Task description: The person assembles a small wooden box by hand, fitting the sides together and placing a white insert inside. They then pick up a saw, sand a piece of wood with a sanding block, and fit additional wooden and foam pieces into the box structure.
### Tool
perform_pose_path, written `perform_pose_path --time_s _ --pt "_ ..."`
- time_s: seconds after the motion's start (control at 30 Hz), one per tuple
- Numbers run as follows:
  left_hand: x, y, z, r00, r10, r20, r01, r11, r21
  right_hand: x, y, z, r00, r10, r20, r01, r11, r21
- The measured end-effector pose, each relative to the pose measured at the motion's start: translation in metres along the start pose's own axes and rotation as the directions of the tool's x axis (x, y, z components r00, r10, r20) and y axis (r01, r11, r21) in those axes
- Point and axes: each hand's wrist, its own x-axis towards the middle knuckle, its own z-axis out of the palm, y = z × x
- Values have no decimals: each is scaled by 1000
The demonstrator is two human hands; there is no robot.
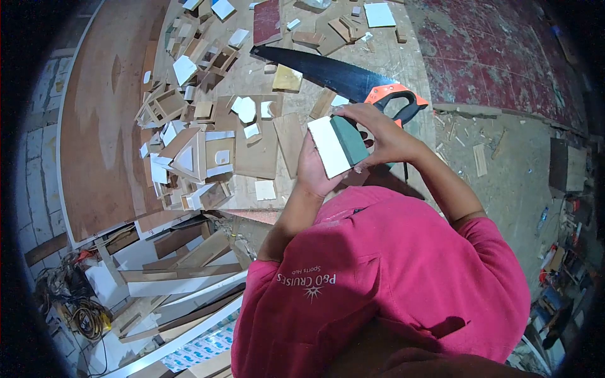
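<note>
Right hand (pixel 394 140) spans the green block (pixel 350 142), thumb and fingers parted about its width and grasping it, while the left hand (pixel 309 167) cradles the white-faced piece (pixel 328 148), fingers mostly hidden underneath; both things sit edge to edge, held up at the near side of the worktop (pixel 408 63), whether joined or merely pressed together I cannot tell. Main risk, in my judgement: uneven pressure from the right could skid the block off and tip the piece out of the cupped palm. Handsaw (pixel 315 68) lies just beyond, its orange-and-black handle close enough to catch a knuckle; loose offcuts (pixel 244 109) farther left.
</note>
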Motion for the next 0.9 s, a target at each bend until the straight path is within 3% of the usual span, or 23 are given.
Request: perform_pose_path --time_s 0.3,0.33,0.47,0.53,0.6,0.63,0.67,0.73,0.77,0.9 --pt "-3 -6 -30 1000 1 25 -5 986 165 -11 11 11 1000 8 -18 -8 999 -40" --pt "-2 -6 -30 1000 -1 25 -3 987 163 -14 12 12 998 61 0 -61 998 15" --pt "0 -1 -34 994 -35 -103 62 961 271 -22 15 11 977 209 37 -213 962 170" --pt "-1 3 -38 961 106 -255 8 913 408 -25 22 5 973 232 21 -232 955 184" --pt "-5 4 -33 942 172 -287 -20 885 465 -26 26 -4 917 375 -132 -355 922 154" --pt "-6 6 -27 930 210 -303 -25 856 517 -25 27 -9 937 302 -177 -299 953 40" --pt "-7 6 -25 916 247 -316 -26 824 567 -25 25 -11 937 303 -174 -300 953 39" --pt "-3 4 -26 918 270 -291 -63 822 566 -19 10 -18 966 235 -111 -243 968 -64" --pt "-1 5 -25 919 295 -262 -100 817 568 -15 7 -17 985 123 -120 -138 983 -125" --pt "0 11 -30 915 342 -214 -125 744 656 -11 5 -14 990 123 -67 -137 953 -270"
